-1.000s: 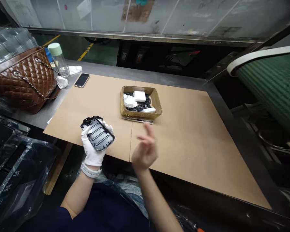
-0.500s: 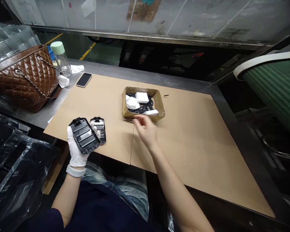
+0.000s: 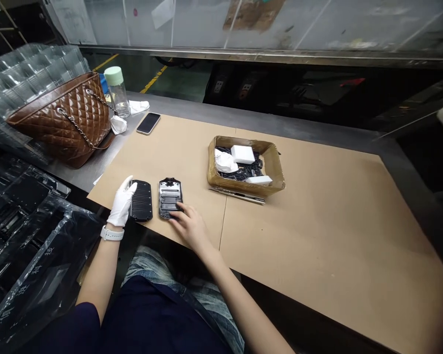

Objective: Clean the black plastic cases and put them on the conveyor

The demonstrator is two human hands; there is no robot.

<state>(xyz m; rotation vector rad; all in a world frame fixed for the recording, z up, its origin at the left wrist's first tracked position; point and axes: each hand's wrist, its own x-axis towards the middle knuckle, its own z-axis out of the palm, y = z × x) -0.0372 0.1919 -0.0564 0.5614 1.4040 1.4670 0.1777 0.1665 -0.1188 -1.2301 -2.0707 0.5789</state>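
The gloved left hand (image 3: 121, 202) touches a first black cover (image 3: 142, 201) left of the cardboard box (image 3: 221, 182), and a second black cover (image 3: 170, 196), nearer to this box, is touched by the bare right hand (image 3: 191, 225), but one cannot tell whether either hand grips.

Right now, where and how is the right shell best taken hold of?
Likely best: the right shell by the rim along its right long side, coming from the near right corner. It seems to lie flat, ribbed face up, with the left shell close on its other side; the right hand is at that corner.
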